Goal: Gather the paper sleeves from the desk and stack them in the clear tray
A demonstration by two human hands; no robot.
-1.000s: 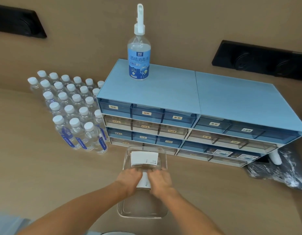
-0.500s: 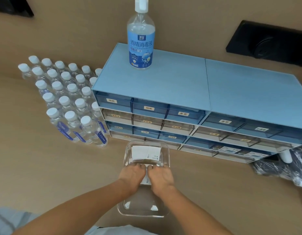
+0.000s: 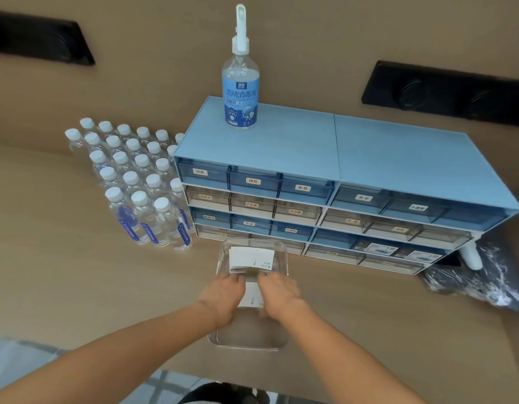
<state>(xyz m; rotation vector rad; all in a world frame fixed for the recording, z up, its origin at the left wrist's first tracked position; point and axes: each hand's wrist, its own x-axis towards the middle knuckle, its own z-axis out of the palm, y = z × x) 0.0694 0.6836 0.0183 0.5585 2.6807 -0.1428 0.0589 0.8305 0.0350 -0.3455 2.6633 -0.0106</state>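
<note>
Since the earlier frames both hands have barely shifted, staying side by side over the middle of the clear tray (image 3: 283, 259). Between them lies a white paper sleeve (image 3: 253, 295), the left hand (image 3: 224, 295) and right hand (image 3: 278, 291) each pinching one edge of it. A stack of paper sleeves (image 3: 251, 258) rests flat at the tray's far end, just beyond the fingertips. That tray sits on the bench (image 3: 63, 272), close in front of a blue drawer cabinet (image 3: 325, 158). A spray bottle (image 3: 240, 91) stands on the cabinet, and water bottles (image 3: 135, 182) are grouped to its left.
</note>
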